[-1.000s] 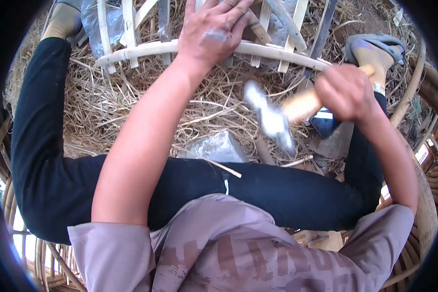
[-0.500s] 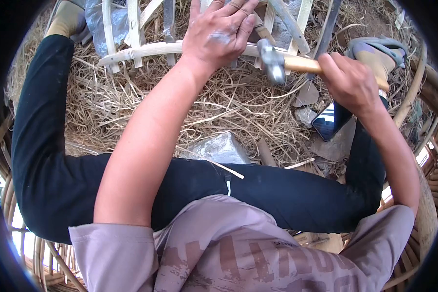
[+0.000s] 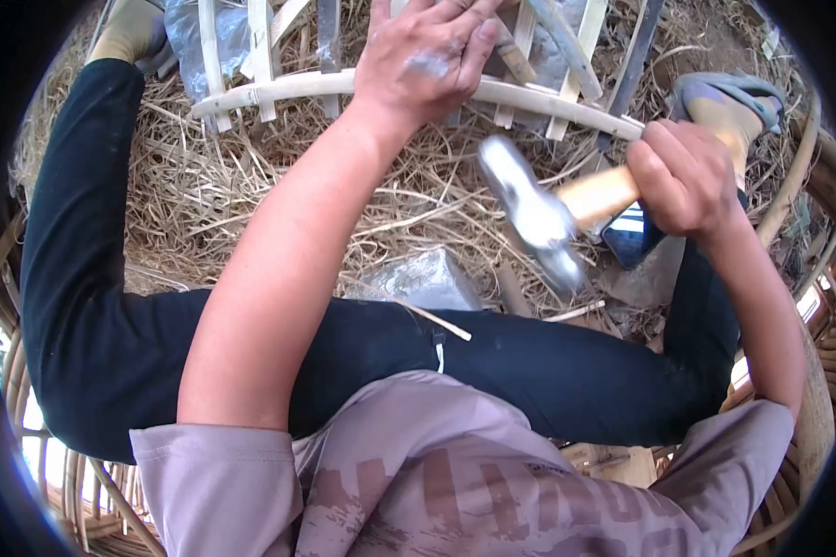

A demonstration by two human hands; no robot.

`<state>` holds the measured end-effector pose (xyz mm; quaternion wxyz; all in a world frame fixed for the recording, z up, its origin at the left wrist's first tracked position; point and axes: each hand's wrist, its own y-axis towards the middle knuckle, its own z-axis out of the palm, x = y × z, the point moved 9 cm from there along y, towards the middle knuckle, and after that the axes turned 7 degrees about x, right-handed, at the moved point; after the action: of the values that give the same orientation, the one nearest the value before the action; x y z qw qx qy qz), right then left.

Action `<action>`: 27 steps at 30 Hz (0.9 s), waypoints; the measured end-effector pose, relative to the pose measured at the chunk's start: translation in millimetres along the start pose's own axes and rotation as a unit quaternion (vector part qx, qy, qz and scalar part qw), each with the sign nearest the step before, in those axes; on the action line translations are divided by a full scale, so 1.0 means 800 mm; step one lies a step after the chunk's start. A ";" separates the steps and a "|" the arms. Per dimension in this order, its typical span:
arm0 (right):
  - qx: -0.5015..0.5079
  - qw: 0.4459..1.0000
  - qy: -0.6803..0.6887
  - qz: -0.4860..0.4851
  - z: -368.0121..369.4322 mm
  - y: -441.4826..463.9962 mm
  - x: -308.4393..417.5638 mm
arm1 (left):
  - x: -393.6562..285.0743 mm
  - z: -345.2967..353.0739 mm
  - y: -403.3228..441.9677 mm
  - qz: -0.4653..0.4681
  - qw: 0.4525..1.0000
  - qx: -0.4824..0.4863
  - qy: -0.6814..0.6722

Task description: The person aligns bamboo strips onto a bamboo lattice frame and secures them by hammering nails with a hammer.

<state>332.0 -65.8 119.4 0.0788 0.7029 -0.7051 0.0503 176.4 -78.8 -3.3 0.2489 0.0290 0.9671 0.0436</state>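
My right hand is closed round the wooden handle of a hammer. The hammer's shiny metal head is smeared by motion and hangs above the straw, apart from the bamboo. My left hand rests across a curved bamboo strip and holds the bamboo frame down. Its fingertips are cut off by the top edge, and pale dust marks its back. Bamboo slats cross the curved strip. A short wooden piece sits just right of my left thumb.
Dry straw and shavings cover the ground between my legs. A wrapped silvery block lies near my lap. By my right leg lies a phone on a flat stone. Clear plastic sheeting lies at upper left.
My right hand has drawn the hammer back from the curved strip towards my body, and its head has swung lower in view. My left hand stays nearly still.
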 end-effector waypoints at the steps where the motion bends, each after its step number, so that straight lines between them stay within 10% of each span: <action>1: 0.046 0.998 0.025 -0.020 0.016 -0.008 -0.005 | -0.004 0.001 -0.006 -0.003 1.000 0.007 -0.002; 16: 0.168 0.967 0.039 0.188 0.064 -0.027 -0.042 | -0.001 -0.007 0.005 0.000 1.000 -0.017 -0.009; 27: 0.050 0.995 0.037 0.078 0.015 -0.019 -0.017 | 0.000 0.000 -0.001 -0.016 1.000 0.005 -0.020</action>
<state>346.6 -54.9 104.8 0.0654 0.6462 -0.7512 0.1177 176.6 -79.7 -3.2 0.2691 0.0158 0.9624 0.0346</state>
